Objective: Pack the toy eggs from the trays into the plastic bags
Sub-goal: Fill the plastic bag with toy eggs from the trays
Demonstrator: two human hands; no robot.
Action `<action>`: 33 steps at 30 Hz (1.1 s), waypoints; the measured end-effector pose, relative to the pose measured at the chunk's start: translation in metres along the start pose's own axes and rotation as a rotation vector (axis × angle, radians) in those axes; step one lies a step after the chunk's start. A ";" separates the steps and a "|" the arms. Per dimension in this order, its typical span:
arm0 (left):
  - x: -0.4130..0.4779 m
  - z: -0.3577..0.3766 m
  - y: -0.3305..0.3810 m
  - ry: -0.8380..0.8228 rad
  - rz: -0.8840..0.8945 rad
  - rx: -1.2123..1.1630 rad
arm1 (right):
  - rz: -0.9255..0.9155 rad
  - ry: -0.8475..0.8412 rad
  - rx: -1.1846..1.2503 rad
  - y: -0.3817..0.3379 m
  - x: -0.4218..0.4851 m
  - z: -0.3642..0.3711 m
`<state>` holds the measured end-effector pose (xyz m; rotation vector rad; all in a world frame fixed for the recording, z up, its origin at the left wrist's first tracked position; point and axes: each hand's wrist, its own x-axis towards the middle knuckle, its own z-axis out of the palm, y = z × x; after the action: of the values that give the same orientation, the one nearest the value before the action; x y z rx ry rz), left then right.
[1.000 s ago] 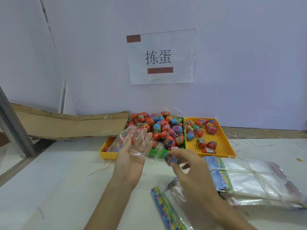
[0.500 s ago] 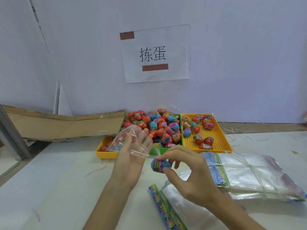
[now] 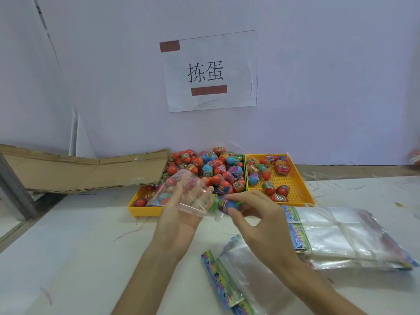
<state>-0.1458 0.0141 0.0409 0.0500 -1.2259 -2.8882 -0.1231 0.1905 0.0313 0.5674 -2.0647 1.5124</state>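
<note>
My left hand [image 3: 181, 217] is palm up and holds a small clear plastic bag [image 3: 185, 193] over its fingers, in front of the trays. My right hand [image 3: 256, 221] pinches a blue toy egg [image 3: 227, 204] between thumb and fingers, right at the bag's near edge. Behind them a heap of red and blue toy eggs [image 3: 211, 169] fills the green tray [image 3: 244, 169]. A yellow tray [image 3: 142, 211] lies to its left. The yellow tray on the right [image 3: 297, 189] holds several eggs in clear bags.
A tied stack of clear bags with colourful headers [image 3: 341, 237] lies at the right. A loose bag [image 3: 229, 280] lies under my right forearm. Flattened cardboard [image 3: 79, 171] leans at the back left. A paper sign [image 3: 209, 71] hangs on the wall.
My right hand has brought the blue egg up and to the left, from over the loose bag to the edge of the held bag. My left hand has kept hold of the bag.
</note>
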 end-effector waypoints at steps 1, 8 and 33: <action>-0.001 0.001 0.000 -0.004 -0.008 0.000 | 0.008 0.011 -0.009 0.000 0.000 0.000; -0.003 0.002 -0.003 -0.053 -0.060 0.003 | 0.043 0.023 -0.013 0.000 0.000 0.000; -0.013 0.011 -0.006 -0.252 -0.209 -0.075 | 0.074 0.055 0.018 0.000 0.002 -0.004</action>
<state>-0.1334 0.0262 0.0441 -0.2048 -1.2090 -3.2007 -0.1245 0.1939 0.0337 0.4555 -2.0530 1.5727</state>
